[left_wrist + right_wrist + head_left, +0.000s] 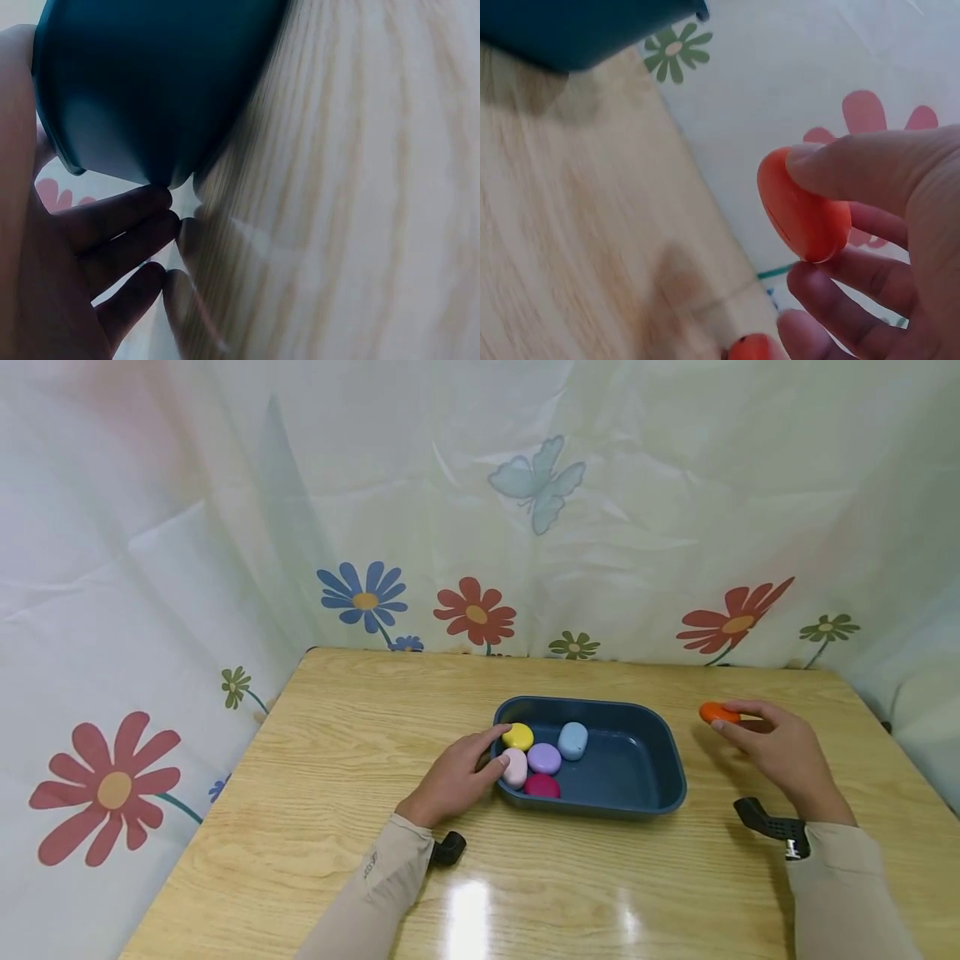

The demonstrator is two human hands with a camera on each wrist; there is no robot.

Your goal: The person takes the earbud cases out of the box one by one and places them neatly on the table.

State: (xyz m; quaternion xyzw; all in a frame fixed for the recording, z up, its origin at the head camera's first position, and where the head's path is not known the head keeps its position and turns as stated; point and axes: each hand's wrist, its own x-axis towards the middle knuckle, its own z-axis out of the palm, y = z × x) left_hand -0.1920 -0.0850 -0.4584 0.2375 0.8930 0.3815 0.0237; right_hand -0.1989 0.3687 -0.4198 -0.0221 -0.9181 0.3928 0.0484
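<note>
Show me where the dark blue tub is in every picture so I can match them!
Head: the dark blue tub is a little right of and below the middle.
Left wrist: it fills much of the upper left, cut off at the top.
Right wrist: just part of it, top left corner.
Shared landmark: the wood-grain tabletop.

From afar I see a beige left sleeve (pixel 363 902) with dark lettering (pixel 371 864), a black mount (pixel 450 848) beside it. Right of that sleeve are a matching right sleeve (pixel 847 893) and perforated black bracket (pixel 776 827)
</note>
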